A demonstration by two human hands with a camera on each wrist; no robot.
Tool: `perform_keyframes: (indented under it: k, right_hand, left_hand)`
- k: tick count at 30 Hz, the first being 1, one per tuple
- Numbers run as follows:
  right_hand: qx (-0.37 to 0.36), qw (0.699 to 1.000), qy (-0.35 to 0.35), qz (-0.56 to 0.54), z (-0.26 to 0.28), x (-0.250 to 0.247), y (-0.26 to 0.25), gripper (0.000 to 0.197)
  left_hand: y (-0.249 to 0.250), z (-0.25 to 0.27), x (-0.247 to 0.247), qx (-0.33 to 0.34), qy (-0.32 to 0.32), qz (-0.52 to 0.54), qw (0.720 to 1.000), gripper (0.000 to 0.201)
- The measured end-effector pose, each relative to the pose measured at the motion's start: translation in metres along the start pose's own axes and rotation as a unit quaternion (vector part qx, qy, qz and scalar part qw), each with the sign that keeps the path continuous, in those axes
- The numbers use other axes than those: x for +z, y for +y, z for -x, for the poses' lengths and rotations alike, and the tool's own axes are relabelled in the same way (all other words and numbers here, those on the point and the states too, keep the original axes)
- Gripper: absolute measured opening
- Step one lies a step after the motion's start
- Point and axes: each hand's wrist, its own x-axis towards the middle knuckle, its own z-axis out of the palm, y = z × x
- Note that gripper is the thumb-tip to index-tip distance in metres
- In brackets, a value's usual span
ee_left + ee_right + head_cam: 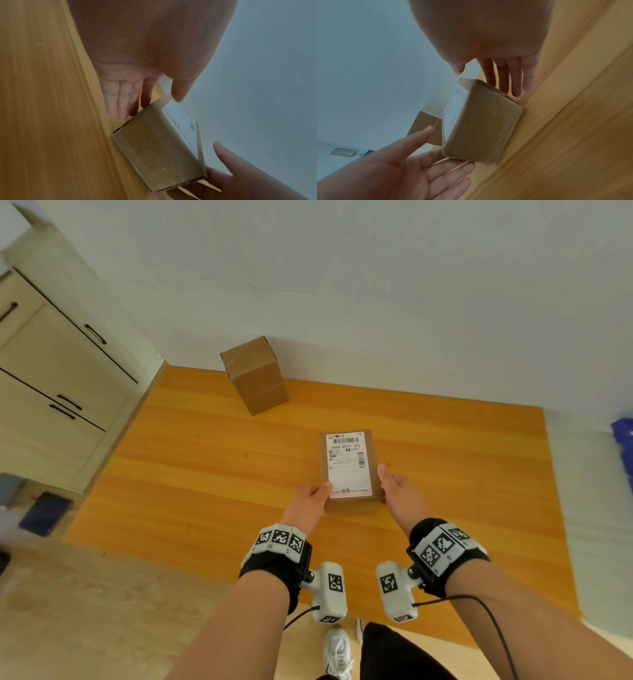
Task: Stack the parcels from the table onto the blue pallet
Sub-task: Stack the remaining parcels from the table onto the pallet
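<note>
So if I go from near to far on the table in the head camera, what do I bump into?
Left hand and right hand, side by side → labelled parcel → plain brown box by the wall.

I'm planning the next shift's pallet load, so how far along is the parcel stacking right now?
Done: nothing can be confirmed; only a corner of the blue pallet shows at the right edge, no parcels visible on it.
In hand: the left hand and right hand, fingers straight, flank the labelled parcel, which lies on the table.
Left: that parcel and the plain brown box by the wall.
</note>
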Motion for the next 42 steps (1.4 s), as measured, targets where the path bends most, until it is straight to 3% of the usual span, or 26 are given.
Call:
perform_keyframes:
  k: [8,17,24,27,30,32,38,42]
  right_hand:
    - [-0.044,0.998,-0.038,-0.02,-0.002,0.003,0.002,0.055]
    - [-0.045,0.993,0.022,-0.105,0.018,-0.007,-0.005,0.048]
    - [-0.077,0.978,0.098,-0.169,0.065,-0.036,-0.013,0.056]
    - [-0.101,0.967,0.135,-0.191,0.097,-0.053,-0.009,0.051]
    - [-0.122,0.957,0.171,-0.201,0.128,-0.073,0.001,0.033]
    - [-0.132,0.95,0.194,-0.208,0.149,-0.088,0.007,0.036]
    - [-0.176,0.913,0.274,-0.244,0.207,-0.135,0.013,0.027]
    - [-0.215,0.883,0.317,-0.272,0.239,-0.164,0.02,0.037]
  left_hand:
    - [0.003,-0.005,0.011,0.035,0.004,-0.063,0.997,0.046]
    - [0.021,0.022,0.003,0.077,0.021,-0.051,0.995,0.046]
    - [0.051,0.067,0.001,0.181,0.026,0.038,0.982,0.045]
    - [0.058,0.086,0.014,0.22,-0.001,0.063,0.973,0.04]
    - [0.067,0.108,0.032,0.256,-0.03,0.057,0.965,0.04]
    - [0.074,0.125,0.043,0.276,-0.045,0.056,0.959,0.039]
    - [0.102,0.182,0.074,0.354,-0.078,0.061,0.93,0.036]
    - [0.125,0.215,0.095,0.381,-0.095,0.082,0.916,0.035]
